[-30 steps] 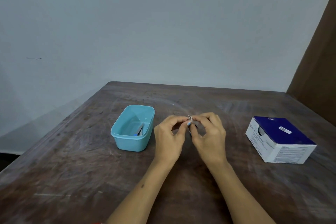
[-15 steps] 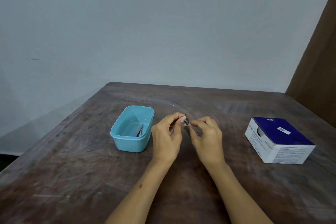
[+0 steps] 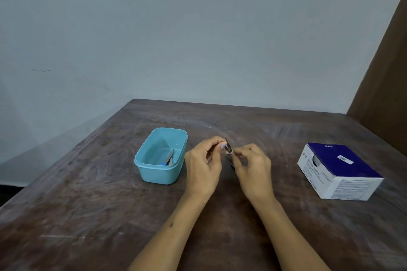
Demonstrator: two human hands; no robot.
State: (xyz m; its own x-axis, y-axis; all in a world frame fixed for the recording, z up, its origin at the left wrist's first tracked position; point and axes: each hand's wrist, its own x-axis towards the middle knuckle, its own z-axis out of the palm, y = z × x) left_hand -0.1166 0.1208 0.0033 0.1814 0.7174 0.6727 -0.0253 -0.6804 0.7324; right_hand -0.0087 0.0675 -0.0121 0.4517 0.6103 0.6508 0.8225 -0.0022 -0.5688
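Note:
Both my hands are above the middle of the brown wooden table [image 3: 88, 215]. My left hand [image 3: 203, 166] and my right hand [image 3: 253, 169] pinch a small thin packet [image 3: 228, 147] between their fingertips; it looks metallic with a light blue end. The packet stands tilted between the two hands, and its lower part is hidden by my right fingers. A light blue plastic tub [image 3: 160, 156] sits left of my hands with a similar thin metallic piece [image 3: 169, 157] inside.
A blue and white cardboard box [image 3: 339, 170] with a round opening on its side stands at the right of the table. A pale wall lies behind the table and a brown panel [image 3: 387, 77] rises at the far right.
My hands have drawn slightly apart and shifted a little left. The packet between them now shows more, standing tilted.

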